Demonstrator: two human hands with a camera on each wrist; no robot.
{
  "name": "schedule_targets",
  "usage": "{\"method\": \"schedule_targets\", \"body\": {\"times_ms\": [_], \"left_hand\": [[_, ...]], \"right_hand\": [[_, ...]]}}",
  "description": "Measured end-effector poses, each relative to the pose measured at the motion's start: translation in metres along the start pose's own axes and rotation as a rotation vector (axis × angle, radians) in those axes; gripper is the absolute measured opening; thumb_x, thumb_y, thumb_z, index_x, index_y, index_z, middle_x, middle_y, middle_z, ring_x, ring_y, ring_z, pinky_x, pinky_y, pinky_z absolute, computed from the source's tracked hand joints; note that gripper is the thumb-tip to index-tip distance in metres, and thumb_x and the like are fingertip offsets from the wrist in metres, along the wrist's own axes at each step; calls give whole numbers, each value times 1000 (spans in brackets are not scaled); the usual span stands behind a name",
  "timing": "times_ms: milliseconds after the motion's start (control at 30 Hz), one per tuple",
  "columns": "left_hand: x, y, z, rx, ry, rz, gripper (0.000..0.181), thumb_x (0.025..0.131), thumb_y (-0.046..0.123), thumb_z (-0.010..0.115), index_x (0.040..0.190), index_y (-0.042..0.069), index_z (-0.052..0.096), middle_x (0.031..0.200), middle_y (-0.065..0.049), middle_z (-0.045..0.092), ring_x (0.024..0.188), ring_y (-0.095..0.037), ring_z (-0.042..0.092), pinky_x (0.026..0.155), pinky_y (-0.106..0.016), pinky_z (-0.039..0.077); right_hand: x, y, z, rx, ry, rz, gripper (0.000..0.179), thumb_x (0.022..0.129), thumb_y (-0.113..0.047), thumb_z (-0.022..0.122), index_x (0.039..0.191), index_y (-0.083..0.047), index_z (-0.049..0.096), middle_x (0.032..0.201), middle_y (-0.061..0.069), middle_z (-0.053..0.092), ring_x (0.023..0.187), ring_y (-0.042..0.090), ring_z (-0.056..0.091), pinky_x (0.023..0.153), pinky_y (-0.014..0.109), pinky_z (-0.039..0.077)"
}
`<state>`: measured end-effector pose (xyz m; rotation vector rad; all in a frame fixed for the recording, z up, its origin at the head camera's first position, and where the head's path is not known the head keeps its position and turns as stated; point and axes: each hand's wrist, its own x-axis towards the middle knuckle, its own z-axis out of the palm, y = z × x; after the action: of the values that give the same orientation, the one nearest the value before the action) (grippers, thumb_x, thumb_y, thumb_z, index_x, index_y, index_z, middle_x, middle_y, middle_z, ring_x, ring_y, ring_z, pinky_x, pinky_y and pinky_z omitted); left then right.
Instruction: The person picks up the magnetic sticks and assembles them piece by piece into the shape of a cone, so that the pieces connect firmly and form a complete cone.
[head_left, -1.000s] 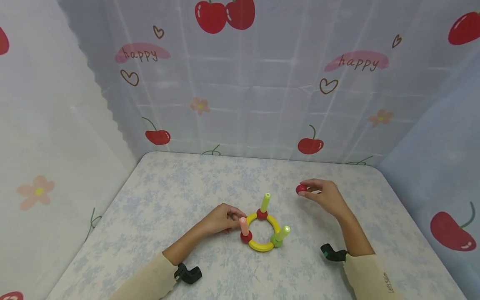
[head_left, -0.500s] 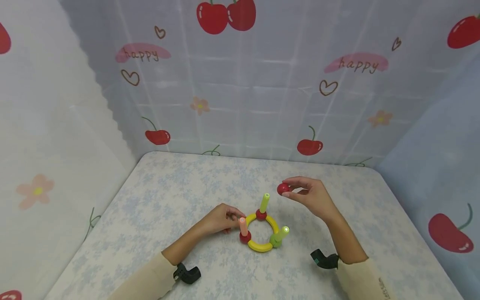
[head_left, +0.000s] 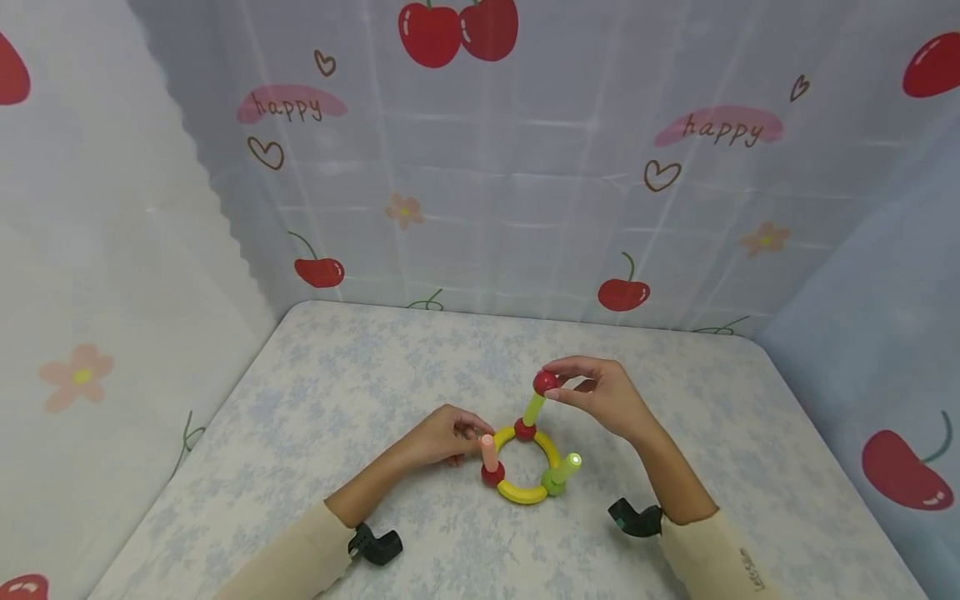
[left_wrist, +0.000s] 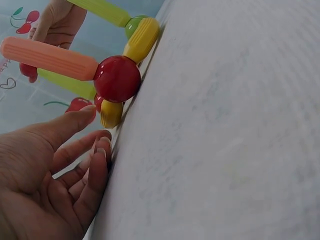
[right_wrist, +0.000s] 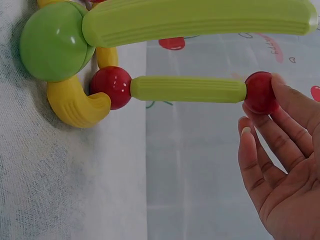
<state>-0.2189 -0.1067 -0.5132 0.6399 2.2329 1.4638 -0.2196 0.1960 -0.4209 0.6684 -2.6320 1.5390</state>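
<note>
My right hand (head_left: 603, 396) pinches a red ball (right_wrist: 261, 93) between thumb and fingers. The ball sits right at the top end of a lime green rod (right_wrist: 187, 89), which stands up from another red ball (right_wrist: 111, 87) in a ring on the table. Yellow curved bars (head_left: 522, 493) link the ring's two red balls and one green ball (head_left: 553, 482). My left hand (head_left: 442, 437) is at the ring's left side, thumb and forefinger about a yellow curved bar (left_wrist: 111, 114). Beside those fingers, a salmon pink rod (left_wrist: 50, 57) rises from the near-left red ball (left_wrist: 117, 78).
A second lime rod (head_left: 570, 463) leans outward from the green ball. The ring rests on a table (head_left: 360, 367) with a pale blue pattern. Curtains (head_left: 480, 192) printed with cherries close off the back and both sides. Each wrist wears a black camera mount (head_left: 375, 546).
My right hand has carried the red ball leftward from the right of the ring to the top of the far lime rod. The left hand has stayed at the ring.
</note>
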Motion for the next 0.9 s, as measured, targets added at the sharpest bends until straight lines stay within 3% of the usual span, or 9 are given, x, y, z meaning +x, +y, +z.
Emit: {"method": "schedule_targets", "body": {"times_ms": [133, 300, 433, 667, 900], "left_hand": [[0, 4, -13, -9, -37, 33, 24, 97, 12, 69, 121, 11, 74, 84, -9, 71, 53, -20, 61, 50, -30, 53], [-6, 14, -38, 60, -207, 118, 36, 92, 3, 72, 126, 15, 72, 99, -13, 69, 58, -17, 57, 56, -27, 49], [-12, 21, -47, 107, -303, 203, 39, 89, 12, 80, 126, 23, 73, 106, -16, 68, 67, -15, 63, 61, -26, 51], [-10, 30, -38, 78, -233, 330, 33, 85, 17, 85, 117, 19, 78, 107, -6, 70, 79, -16, 64, 64, -29, 52], [-6, 28, -20, 8, -195, 378, 18, 87, 15, 83, 105, 16, 80, 99, 2, 71, 76, -20, 62, 61, -27, 49]], "right_hand": [[1, 1, 4, 13, 0, -4, 32, 88, -21, 82, 119, -14, 75, 110, 1, 73, 99, 22, 66, 75, 29, 58], [0, 1, 6, 21, -4, 5, 33, 89, -20, 81, 121, -14, 74, 112, 2, 73, 100, 23, 66, 76, 29, 58], [0, 1, 6, 46, -27, 6, 34, 91, -17, 78, 125, -11, 72, 117, 5, 73, 98, 22, 68, 76, 31, 59], [2, 1, 4, 66, -52, -13, 33, 94, -15, 75, 126, -8, 71, 118, 8, 73, 94, 23, 71, 77, 39, 61], [1, 4, 4, 66, -52, -9, 33, 93, -19, 77, 124, -9, 72, 113, 7, 74, 94, 26, 71, 76, 33, 60]]}}
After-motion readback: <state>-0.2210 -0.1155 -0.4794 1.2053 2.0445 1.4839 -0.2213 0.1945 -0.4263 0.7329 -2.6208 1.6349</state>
